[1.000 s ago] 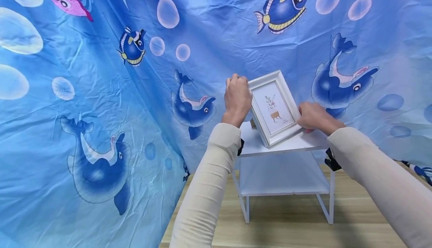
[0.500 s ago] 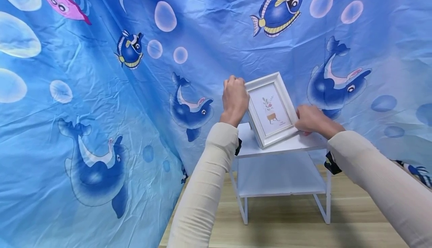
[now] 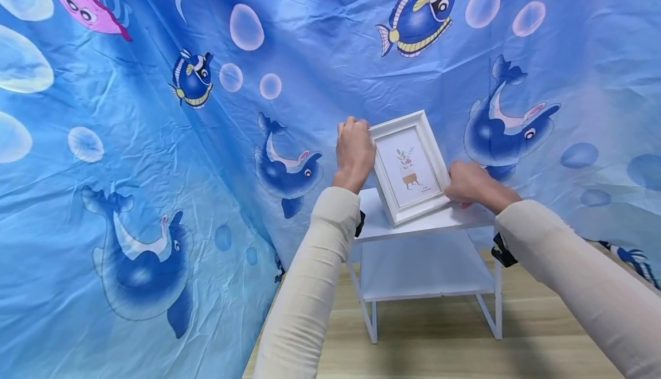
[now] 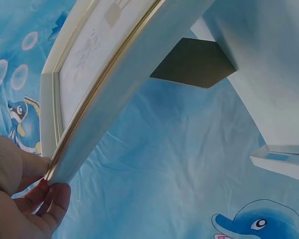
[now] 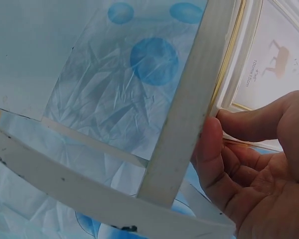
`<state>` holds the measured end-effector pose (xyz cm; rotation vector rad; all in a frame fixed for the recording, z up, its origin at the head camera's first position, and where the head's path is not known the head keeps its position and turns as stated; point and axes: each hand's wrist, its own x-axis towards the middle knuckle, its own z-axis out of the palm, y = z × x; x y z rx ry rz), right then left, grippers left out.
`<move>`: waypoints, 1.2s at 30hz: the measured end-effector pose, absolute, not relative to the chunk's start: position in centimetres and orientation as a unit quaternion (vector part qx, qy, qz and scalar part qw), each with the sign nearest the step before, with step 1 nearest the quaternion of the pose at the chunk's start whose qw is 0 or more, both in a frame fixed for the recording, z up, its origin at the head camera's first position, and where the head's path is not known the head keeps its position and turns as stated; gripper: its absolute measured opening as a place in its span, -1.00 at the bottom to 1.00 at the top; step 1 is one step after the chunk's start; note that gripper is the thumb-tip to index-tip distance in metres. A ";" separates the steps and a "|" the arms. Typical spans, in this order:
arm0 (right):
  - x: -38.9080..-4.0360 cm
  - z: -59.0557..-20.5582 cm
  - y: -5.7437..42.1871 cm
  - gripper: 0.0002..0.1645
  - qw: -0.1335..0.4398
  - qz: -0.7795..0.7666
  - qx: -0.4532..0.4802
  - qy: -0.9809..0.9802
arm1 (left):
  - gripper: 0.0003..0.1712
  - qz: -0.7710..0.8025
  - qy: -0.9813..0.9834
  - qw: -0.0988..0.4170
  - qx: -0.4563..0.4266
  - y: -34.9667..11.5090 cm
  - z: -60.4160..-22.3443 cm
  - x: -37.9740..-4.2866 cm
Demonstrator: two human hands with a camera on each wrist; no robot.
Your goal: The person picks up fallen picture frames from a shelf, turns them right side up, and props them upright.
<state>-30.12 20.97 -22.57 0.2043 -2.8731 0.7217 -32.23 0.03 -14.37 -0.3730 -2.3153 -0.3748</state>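
Note:
A white picture frame (image 3: 438, 155) with a plant drawing in it leans at a slant over the small white table (image 3: 373, 210), one lower corner close to the top. My left hand (image 3: 356, 152) pinches its upper left corner, thumb on the front and fingers behind, as the left wrist view shows. At the lower right edge, my right hand (image 3: 472, 183) holds the frame between thumb and curled fingers. A brown support leg (image 4: 194, 62) juts out from the back of the frame towards the tabletop.
Under the top, the table has a lower shelf (image 3: 426, 267) and thin metal legs (image 3: 498, 310). A blue fabric backdrop (image 3: 320, 63) with fish and dolphins hangs close behind and to the left. Wood-look flooring (image 3: 434, 356) lies below.
The head view has turned slightly, so table, frame and hands sit a little further left in it. Both hands keep their grip, and the frame stays at nearly the same slant.

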 end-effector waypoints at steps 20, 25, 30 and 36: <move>-29.2 -22.5 20.0 -0.74 0.085 0.240 0.040 -0.966 | -0.70 -0.165 -0.897 0.377 -0.163 -0.5 -14.9 -33.4; -29.0 -22.4 19.8 -0.73 0.075 0.242 0.037 -0.967 | -0.68 -0.167 -0.895 0.378 -0.170 -0.8 -15.0 -33.5; -28.7 -22.3 19.7 -0.78 0.070 0.235 0.036 -0.969 | -0.66 -0.172 -0.891 0.382 -0.174 -0.8 -15.2 -33.8; -28.5 -22.3 19.7 -0.78 0.075 0.224 0.040 -0.971 | -0.66 -0.183 -0.889 0.380 -0.177 -0.8 -15.1 -34.0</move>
